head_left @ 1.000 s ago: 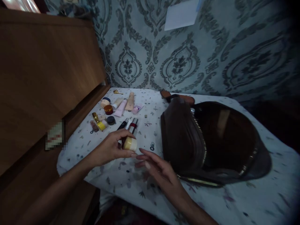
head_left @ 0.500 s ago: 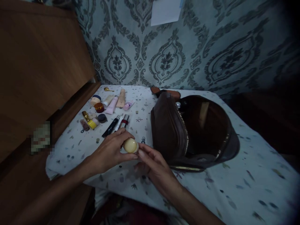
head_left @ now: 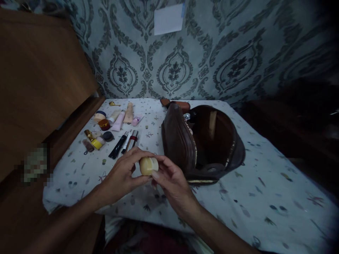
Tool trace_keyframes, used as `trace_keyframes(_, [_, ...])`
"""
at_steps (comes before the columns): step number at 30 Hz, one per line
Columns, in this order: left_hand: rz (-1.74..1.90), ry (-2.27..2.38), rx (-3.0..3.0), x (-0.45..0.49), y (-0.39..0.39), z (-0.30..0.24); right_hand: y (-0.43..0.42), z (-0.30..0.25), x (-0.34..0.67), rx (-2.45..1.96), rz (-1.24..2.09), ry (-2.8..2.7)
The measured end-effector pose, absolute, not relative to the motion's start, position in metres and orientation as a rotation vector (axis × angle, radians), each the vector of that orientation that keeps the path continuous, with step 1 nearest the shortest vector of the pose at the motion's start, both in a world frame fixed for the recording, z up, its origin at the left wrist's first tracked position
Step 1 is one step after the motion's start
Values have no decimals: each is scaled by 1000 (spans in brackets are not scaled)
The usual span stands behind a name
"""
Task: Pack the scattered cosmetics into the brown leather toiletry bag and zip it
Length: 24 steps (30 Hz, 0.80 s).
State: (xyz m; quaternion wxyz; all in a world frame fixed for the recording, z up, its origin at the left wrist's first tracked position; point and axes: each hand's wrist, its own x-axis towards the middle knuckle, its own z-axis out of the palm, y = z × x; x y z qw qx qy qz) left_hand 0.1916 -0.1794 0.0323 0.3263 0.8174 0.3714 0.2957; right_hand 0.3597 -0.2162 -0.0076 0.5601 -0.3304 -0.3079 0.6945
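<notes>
Between my two hands is a small pale-yellow cosmetic jar [head_left: 148, 166], tilted on its side above the front of the cloth. My left hand [head_left: 127, 171] grips it from the left, fingers over the top and thumb beneath. The fingers and thumb of my right hand [head_left: 171, 178] close on its right end. Just beyond my left hand lie a black tube [head_left: 118, 145] and a silver tube with a dark red band [head_left: 132, 140]. To the right, a brown bag [head_left: 176, 141] gapes with its zipper undone; a few items show inside it.
Several cosmetics lie at the left, among them a pink tube [head_left: 118, 120], a beige tube [head_left: 128, 113], an amber jar [head_left: 104, 124] and a dark round lid [head_left: 107, 136]. A wooden cabinet [head_left: 45, 70] borders the left side. Patterned wallpaper [head_left: 174, 70] rises behind the cloth [head_left: 265, 190].
The jar has turned from showing its round end to lying more sideways. My right hand has come up and taken hold of its right end. The view has shifted rightward.
</notes>
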Motion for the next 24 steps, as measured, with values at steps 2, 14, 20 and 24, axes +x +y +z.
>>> trace_keyframes(2, [779,963,2089,193,-182,32,-218,-6,362,-803,1560,-791])
trace_keyframes(14, [793,910,1829,199,-188,25,-227,1,366,-998,990,-1208])
trace_keyframes(20, [797,896,1831,204,-187,26,-232,-1,372,-1021,860,-1276])
trace_keyframes(24, [794,870,1881,206,-186,26,-233,-1,377,-1030,840,-1271])
